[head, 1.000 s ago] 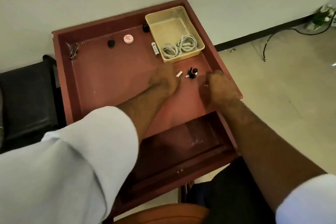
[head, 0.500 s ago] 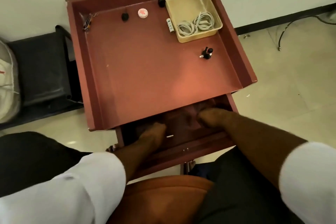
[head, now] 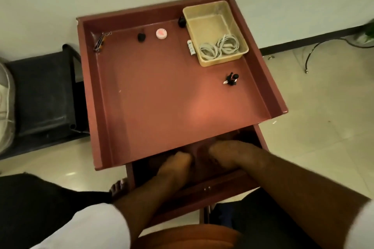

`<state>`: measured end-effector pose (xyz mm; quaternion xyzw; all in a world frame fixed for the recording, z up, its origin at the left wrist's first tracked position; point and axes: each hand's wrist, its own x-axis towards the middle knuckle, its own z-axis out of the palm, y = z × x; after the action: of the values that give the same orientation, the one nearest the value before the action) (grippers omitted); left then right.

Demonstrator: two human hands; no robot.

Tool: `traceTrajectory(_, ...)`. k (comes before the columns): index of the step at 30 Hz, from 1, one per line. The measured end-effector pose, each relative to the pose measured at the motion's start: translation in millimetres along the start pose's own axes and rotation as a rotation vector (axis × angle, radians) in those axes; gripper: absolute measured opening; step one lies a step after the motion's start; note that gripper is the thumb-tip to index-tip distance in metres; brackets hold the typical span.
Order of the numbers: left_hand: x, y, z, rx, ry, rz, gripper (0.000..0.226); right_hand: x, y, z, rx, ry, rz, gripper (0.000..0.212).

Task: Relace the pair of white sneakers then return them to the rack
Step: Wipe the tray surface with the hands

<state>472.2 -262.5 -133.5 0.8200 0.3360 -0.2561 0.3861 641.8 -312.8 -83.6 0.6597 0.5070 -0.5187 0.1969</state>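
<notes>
No sneakers are in view. Two coils of white lace (head: 219, 46) lie in a beige plastic tray (head: 204, 12) at the far right corner of the red-brown table (head: 153, 107). Below the table's near edge a drawer (head: 204, 188) stands pulled out. My left hand (head: 175, 167) and my right hand (head: 228, 154) both reach down into it, close together. Their fingers are blurred and partly under the tabletop, so any hold is hidden.
On the tabletop lie a small black figure (head: 231, 79), a white tube (head: 191, 47), a round white-and-red cap (head: 161, 33), two black knobs and a key clip (head: 100, 42). A black bench (head: 40, 97) stands left, tiled floor right. My bare foot (head: 119, 188) is beside the drawer.
Both hands left the tabletop near the black figure and dropped into the open drawer. Over the last half second they shifted slightly closer together there.
</notes>
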Motion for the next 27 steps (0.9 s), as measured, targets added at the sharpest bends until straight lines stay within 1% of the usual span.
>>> traceTrajectory(2, -6, 24, -41, -0.057, -0.006, 0.145, 0.023, -24, -4, -20, -0.014, 0.211, -0.193, 0.019)
traceTrajectory(3, -10, 36, -65, -0.026, -0.048, 0.204, 0.019, -34, -4, -32, 0.061, 0.351, -0.245, 0.016)
traceTrajectory(4, -11, 46, -90, 0.025, -0.09, 0.227, 0.014, -40, -1, -44, 0.189, 0.512, -0.273, 0.013)
traceTrajectory(5, -9, 52, -116, 0.071, -0.082, 0.245, 0.011, -45, 5, -57, 0.33, 0.682, -0.281, 0.012)
traceTrajectory(6, -4, 57, -139, 0.078, -0.027, 0.242, 0.009, -47, 12, -66, 0.446, 0.84, -0.262, 0.011)
traceTrajectory(7, 4, 60, -162, 0.061, 0.077, 0.232, 0.008, -45, 19, -75, 0.497, 0.979, -0.22, 0.013)
traceTrajectory(8, 14, 60, -181, 0.006, 0.213, 0.207, 0.007, -41, 27, -82, 0.505, 1.084, -0.169, 0.016)
traceTrajectory(10, 39, 56, -207, -0.144, 0.507, 0.146, 0.006, -28, 42, -93, 0.487, 1.189, -0.088, 0.024)
traceTrajectory(11, 53, 53, -213, -0.217, 0.597, 0.119, 0.012, -22, 47, -96, 0.464, 1.204, -0.063, 0.029)
traceTrajectory(12, 68, 50, -217, -0.284, 0.626, 0.103, 0.025, -16, 53, -100, 0.446, 1.203, -0.051, 0.035)
traceTrajectory(14, 95, 43, -223, -0.309, 0.612, 0.131, 0.049, -8, 60, -102, 0.426, 1.162, -0.062, 0.051)
traceTrajectory(17, 119, 43, -230, -0.261, 0.603, 0.322, 0.059, 3, 66, -101, 0.417, 1.088, -0.109, 0.059)
traceTrajectory(18, 123, 44, -232, -0.245, 0.609, 0.341, 0.055, 5, 66, -102, 0.414, 1.076, -0.116, 0.059)
traceTrajectory(20, 128, 45, -234, -0.204, 0.602, 0.3, 0.04, 8, 66, -104, 0.41, 1.062, -0.121, 0.057)
traceTrajectory(23, 135, 41, -234, -0.213, 0.623, 0.27, 0.029, 10, 63, -108, 0.383, 1.065, -0.124, 0.053)
traceTrajectory(26, 124, 34, -225, -0.316, 0.612, 0.121, 0.022, 10, 56, -108, 0.377, 1.03, -0.112, 0.049)
traceTrajectory(27, 113, 31, -216, -0.349, 0.606, 0.089, 0.023, 7, 54, -105, 0.364, 0.997, -0.105, 0.047)
